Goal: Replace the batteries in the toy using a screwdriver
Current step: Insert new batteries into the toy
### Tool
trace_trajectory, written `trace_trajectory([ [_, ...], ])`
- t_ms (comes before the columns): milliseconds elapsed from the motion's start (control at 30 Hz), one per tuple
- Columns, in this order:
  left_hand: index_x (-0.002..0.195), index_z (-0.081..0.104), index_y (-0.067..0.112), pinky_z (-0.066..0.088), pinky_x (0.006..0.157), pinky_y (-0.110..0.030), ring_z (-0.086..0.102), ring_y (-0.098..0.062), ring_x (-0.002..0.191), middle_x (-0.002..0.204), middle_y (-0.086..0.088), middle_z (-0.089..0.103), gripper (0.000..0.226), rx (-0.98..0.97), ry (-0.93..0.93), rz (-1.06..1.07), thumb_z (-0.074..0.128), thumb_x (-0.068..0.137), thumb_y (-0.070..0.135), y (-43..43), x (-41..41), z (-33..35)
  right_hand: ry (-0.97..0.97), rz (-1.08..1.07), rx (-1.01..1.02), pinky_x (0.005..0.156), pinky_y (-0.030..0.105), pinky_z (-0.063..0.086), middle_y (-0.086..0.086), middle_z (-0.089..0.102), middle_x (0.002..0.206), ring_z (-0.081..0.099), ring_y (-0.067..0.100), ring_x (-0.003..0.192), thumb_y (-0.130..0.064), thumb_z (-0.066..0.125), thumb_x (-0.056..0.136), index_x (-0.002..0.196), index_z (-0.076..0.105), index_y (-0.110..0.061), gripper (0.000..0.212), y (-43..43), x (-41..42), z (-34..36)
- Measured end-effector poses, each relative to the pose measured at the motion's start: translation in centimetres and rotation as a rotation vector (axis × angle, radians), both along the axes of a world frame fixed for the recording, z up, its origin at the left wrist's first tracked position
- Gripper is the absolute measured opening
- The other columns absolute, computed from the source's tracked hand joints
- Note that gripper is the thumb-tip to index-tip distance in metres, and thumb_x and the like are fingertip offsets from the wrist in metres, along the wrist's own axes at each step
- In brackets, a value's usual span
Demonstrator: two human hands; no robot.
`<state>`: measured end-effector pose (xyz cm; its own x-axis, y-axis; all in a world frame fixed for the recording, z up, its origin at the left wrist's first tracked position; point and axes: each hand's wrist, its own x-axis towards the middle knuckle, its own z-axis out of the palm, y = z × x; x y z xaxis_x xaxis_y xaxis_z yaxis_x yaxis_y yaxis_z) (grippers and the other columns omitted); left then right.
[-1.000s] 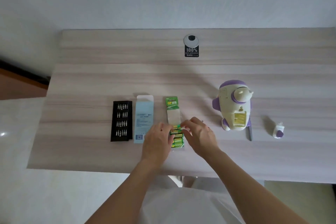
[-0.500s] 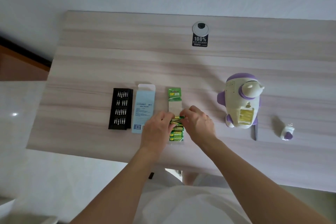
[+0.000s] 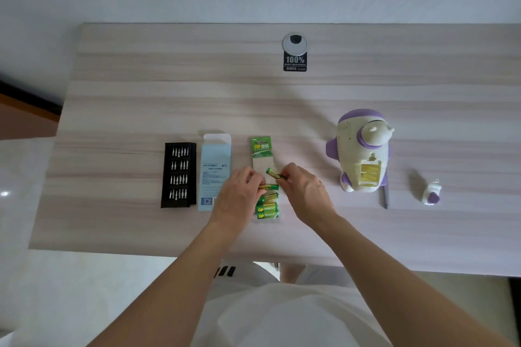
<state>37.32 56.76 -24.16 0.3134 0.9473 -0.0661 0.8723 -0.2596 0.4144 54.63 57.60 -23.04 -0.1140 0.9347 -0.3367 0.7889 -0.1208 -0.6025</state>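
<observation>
tabletop (image 3: 169, 87): pale wood grain; carries every item below.
toy (image 3: 362, 149): white-and-purple figure, right of centre; its battery bay (image 3: 370, 175) is uncovered, yellow inside, and faces the near edge.
screwdriver (image 3: 385, 198): thin grey shaft, just beside the toy on its right, nearer the near edge.
small piece (image 3: 432, 195): white and purple, toward the right edge, apart from the toy.
battery pack (image 3: 261, 149): green-headed card at centre, between the blue box and the toy; green-and-gold cells lie crosswise in a row (image 3: 267, 209) in its near half.
left hand (image 3: 239, 200): fingers curled, pinching one end of the level cell (image 3: 270, 186) at the far end of the row; whether that cell is free of the wrap cannot be told.
right hand (image 3: 304, 194): fingers curled round the tilted cell (image 3: 275, 174), held over the card.
blue box (image 3: 215, 166): pale, flap open toward the far edge, just left of the pack.
bit case (image 3: 178, 175): black, four rows of metal bits, beside the blue box toward the left edge.
grommet (image 3: 294, 43): round, grey, near the far edge.
sticker (image 3: 295, 63): black, reads "100%", touching the grommet's near side.
</observation>
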Motion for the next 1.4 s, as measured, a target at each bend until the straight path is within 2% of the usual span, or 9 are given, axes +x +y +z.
trace_trajectory([
  [100, 0.104, 0.065, 0.013, 0.048, 0.071, -0.028, 0.058, -0.018, 0.084, 0.095, -0.002, 0.066, 0.011, -0.11, -0.123, 0.139, 0.065, 0.094, 0.017, 0.1, -0.1, 1.6, 0.186, -0.156, -0.02, 0.069, 0.041, 0.051, -0.001, 0.066, 0.086, 0.063, 0.026, 0.076, -0.029, 0.061, 0.096, 0.094, 0.055, -0.017, 0.013, -0.7, 0.8, 1.3],
  [233, 0.106, 0.07, 0.014, 0.044, 0.071, -0.008, 0.061, -0.003, 0.082, 0.099, 0.003, 0.067, 0.013, -0.222, -0.398, 0.372, 0.067, 0.093, 0.013, -0.1, 0.1, 4.2, 0.457, -0.371, -0.014, 0.063, 0.042, 0.06, -0.01, 0.069, 0.078, 0.068, 0.016, 0.065, -0.016, 0.075, 0.087, 0.084, 0.062, -0.027, 0.017, -2.1, 1.4, 3.8],
  [400, 0.101, 0.072, 0.026, 0.058, 0.075, -0.02, 0.07, -0.007, 0.086, 0.099, 0.002, 0.073, 0.022, -0.362, -0.7, 0.513, 0.066, 0.093, 0.006, -0.9, 1.7, 7.4, 0.941, -0.744, -0.112, 0.062, 0.029, 0.059, -0.003, 0.075, 0.083, 0.072, 0.023, 0.075, -0.006, 0.075, 0.085, 0.094, 0.075, -0.012, 0.011, -3.9, 2.1, 7.3],
  [467, 0.097, 0.071, 0.025, 0.06, 0.077, -0.025, 0.071, -0.012, 0.09, 0.096, 0.002, 0.074, 0.022, -0.365, -0.783, 0.536, 0.069, 0.091, 0.004, -1.2, 2.4, 8.2, 1.025, -0.765, -0.113, 0.067, 0.03, 0.06, 0.005, 0.075, 0.089, 0.073, 0.023, 0.081, -0.003, 0.073, 0.086, 0.099, 0.076, -0.011, 0.015, -4.2, 2.5, 8.0],
  [600, 0.091, 0.066, 0.009, 0.061, 0.075, -0.032, 0.074, -0.022, 0.086, 0.093, -0.008, 0.072, 0.01, -0.361, -1.049, 0.639, 0.067, 0.09, -0.001, -1.7, 3.6, 10.0, 1.202, -0.814, -0.107, 0.079, 0.04, 0.06, 0.025, 0.066, 0.113, 0.071, 0.038, 0.099, 0.001, 0.066, 0.09, 0.109, 0.074, -0.005, 0.022, -4.3, 3.0, 9.3],
  [733, 0.095, 0.069, 0.008, 0.062, 0.073, -0.046, 0.075, -0.031, 0.087, 0.097, -0.011, 0.072, 0.01, -0.458, -1.188, 0.643, 0.065, 0.092, 0.0, -1.8, 4.0, 11.8, 1.227, -0.806, -0.071, 0.077, 0.041, 0.06, 0.028, 0.07, 0.097, 0.07, 0.039, 0.101, -0.003, 0.057, 0.097, 0.118, 0.069, -0.007, 0.025, -4.8, 3.2, 10.8],
  [867, 0.102, 0.072, 0.011, 0.063, 0.069, -0.043, 0.072, -0.022, 0.087, 0.097, -0.007, 0.075, 0.015, -0.517, -1.23, 0.592, 0.063, 0.094, 0.002, -1.9, 4.0, 13.1, 1.218, -0.839, 0.0, 0.077, 0.042, 0.06, 0.015, 0.068, 0.083, 0.068, 0.031, 0.089, -0.001, 0.056, 0.097, 0.118, 0.071, -0.008, 0.026, -6.3, 2.9, 12.6],
  [1133, 0.101, 0.07, 0.01, 0.062, 0.071, -0.039, 0.07, -0.021, 0.095, 0.1, -0.01, 0.073, 0.013, -0.63, -1.227, 0.435, 0.063, 0.094, 0.002, -3.7, 5.6, 12.8, 1.064, -0.921, 0.112, 0.078, 0.036, 0.06, 0.008, 0.068, 0.088, 0.07, 0.028, 0.084, 0.005, 0.068, 0.087, 0.116, 0.073, -0.013, 0.034, -11.6, 3.3, 13.3],
  [1400, 0.103, 0.072, 0.015, 0.061, 0.07, -0.032, 0.067, -0.021, 0.091, 0.096, -0.008, 0.07, 0.014, -0.661, -1.123, 0.364, 0.068, 0.092, 0.007, -5.0, 8.2, 12.7, 1.062, -0.951, 0.158, 0.079, 0.036, 0.06, 0.024, 0.067, 0.093, 0.072, 0.031, 0.086, 0.005, 0.059, 0.094, 0.109, 0.07, -0.009, 0.023, -13.2, 5.7, 12.7],
])
